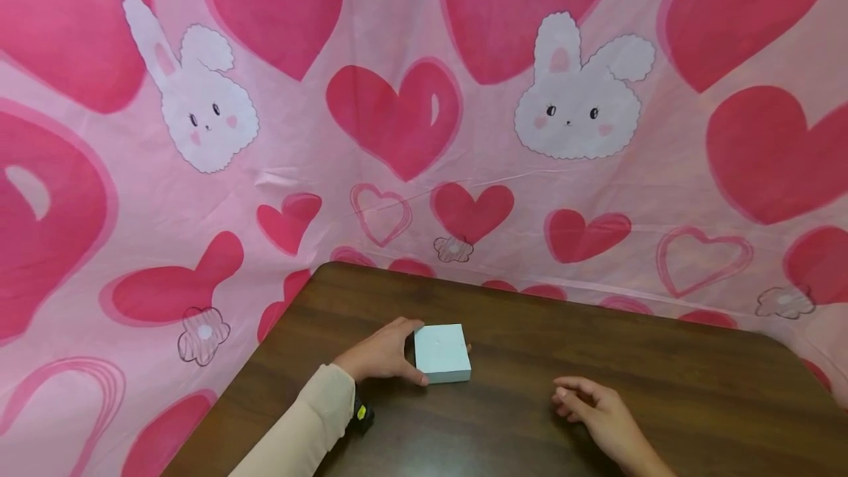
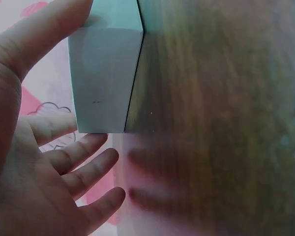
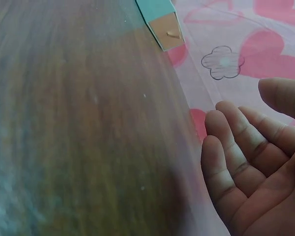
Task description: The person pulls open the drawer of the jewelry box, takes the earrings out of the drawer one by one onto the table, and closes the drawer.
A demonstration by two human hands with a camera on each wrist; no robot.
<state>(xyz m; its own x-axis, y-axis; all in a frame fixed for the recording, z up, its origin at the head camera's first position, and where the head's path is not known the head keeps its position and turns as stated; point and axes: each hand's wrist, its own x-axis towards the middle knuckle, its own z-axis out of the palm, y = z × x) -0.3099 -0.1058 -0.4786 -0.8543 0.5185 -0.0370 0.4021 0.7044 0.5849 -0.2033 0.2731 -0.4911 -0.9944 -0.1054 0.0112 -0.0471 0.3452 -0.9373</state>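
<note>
A small, flat, pale blue square box [image 1: 442, 350] lies on the brown wooden table. My left hand [image 1: 383, 352] grips it from the left side, thumb along the near face and index finger toward the far one. Up close in the left wrist view, the box's plain side [image 2: 105, 81] faces the palm, and the other fingers spread beyond it. The right wrist view shows the box's opposite end [image 3: 164, 29], brown with a small tab sticking out. To the right of the box and apart from it, my right hand [image 1: 601, 412] hovers with loosely bent fingers, holding nothing.
The wooden table [image 1: 530, 330] has rounded far corners. Behind it and along its left side hangs a pink cloth [image 1: 384, 13] printed with hearts and rabbits. A dark wrist strap [image 1: 361, 416] shows below the left sleeve [image 1: 305, 422].
</note>
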